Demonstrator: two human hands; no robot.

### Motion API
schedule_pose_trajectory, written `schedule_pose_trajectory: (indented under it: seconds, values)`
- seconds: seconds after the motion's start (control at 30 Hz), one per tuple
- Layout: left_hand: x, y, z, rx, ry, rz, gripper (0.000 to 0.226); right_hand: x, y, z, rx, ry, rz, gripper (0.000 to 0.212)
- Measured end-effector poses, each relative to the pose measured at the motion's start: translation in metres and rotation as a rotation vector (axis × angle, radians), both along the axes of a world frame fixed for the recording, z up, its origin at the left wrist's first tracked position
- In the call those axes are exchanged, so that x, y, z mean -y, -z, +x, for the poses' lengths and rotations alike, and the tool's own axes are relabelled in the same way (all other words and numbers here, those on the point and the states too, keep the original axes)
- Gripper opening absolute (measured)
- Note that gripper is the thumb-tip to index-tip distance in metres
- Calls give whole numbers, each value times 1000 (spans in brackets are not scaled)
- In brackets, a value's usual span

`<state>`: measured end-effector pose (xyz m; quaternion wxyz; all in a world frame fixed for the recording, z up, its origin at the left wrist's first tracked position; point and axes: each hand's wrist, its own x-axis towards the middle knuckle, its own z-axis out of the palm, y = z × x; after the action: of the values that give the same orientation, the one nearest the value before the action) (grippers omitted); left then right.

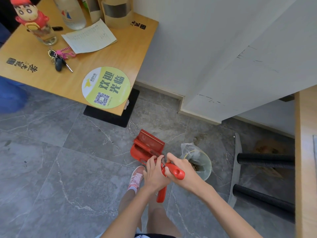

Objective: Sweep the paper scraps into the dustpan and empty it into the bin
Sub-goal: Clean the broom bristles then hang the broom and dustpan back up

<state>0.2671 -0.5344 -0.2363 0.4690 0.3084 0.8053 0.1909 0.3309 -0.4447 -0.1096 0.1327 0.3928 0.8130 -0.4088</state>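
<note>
Both hands on the red dustpan set, held above the grey floor beside the bin.

Left hand (155,170) curls around the dustpan (148,147) handle; right hand (180,166) grips the brush handle (177,173) – bristles mostly hidden inside the pan. The bin (199,162) is liner-draped, its contents unclear – no scraps discernible.

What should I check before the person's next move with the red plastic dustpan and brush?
1. Left hand grips the red plastic dustpan's handle: ok.
2. Right hand grips the red brush handle: ok.
3. Brush bristles sit against the pan: ok.
4. Clear plastic-lined bin beside the pan, within reach: ok.
5. Pan is over the bin mouth: not ok, it is left of it.
6. Paper scraps in the pan or left on the grey tile floor: cannot tell.
</note>
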Motion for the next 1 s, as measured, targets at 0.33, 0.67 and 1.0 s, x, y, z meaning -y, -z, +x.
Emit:
schedule_pose_trajectory:
  seconds: [0.33, 0.67, 1.0]
  values:
    - [2, 7, 0, 196, -276, 126, 36, 4, -9, -11, 24, 29, -50, 20]
    - [5, 4, -17, 201, -255, 127, 57, 7, -5, -22, 72, -16, 20, 16]
    - [16, 17, -48, 237, -259, -203, 53, -7, -9, -30, -13, -84, 46, 19]
